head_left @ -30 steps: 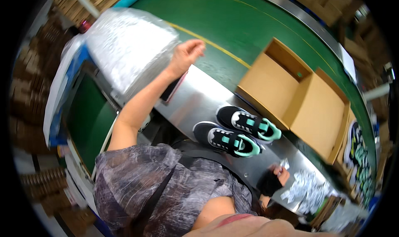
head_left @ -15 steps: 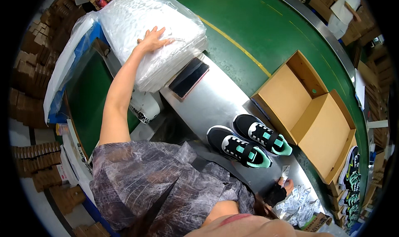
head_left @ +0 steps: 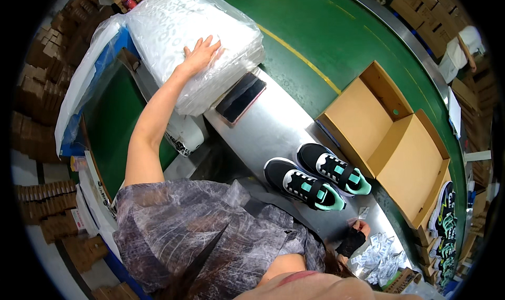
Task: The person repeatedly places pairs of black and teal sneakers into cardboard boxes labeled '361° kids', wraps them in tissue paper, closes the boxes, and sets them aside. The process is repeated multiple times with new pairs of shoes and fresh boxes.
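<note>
My left hand point(head_left: 199, 57) rests with spread fingers on a tall stack of white printed wrapping paper point(head_left: 173, 23) inside clear plastic. My right hand point(head_left: 360, 229), in a black fingerless glove, pinches a small white sachet point(head_left: 363, 212). Beside that hand lies a heap of similar small sachets point(head_left: 380, 260). Two black sneakers with mint-green linings, a nearer one point(head_left: 302, 184) and a farther one point(head_left: 332, 168), stand side by side on the metal bench point(head_left: 284, 110) between my hands.
An open, bare brown shoebox point(head_left: 389, 142) stands beyond the sneakers. A dark phone point(head_left: 240, 99) lies by the paper stack. More sneakers point(head_left: 446, 231) line the far right. Behind them runs a green conveyor belt point(head_left: 294, 16). Another person point(head_left: 460, 52) is at the upper right.
My left hand has slid slightly right and up over the wrapped stack. My right hand has lifted away from the sachet heap with one sachet. The other person has moved right.
</note>
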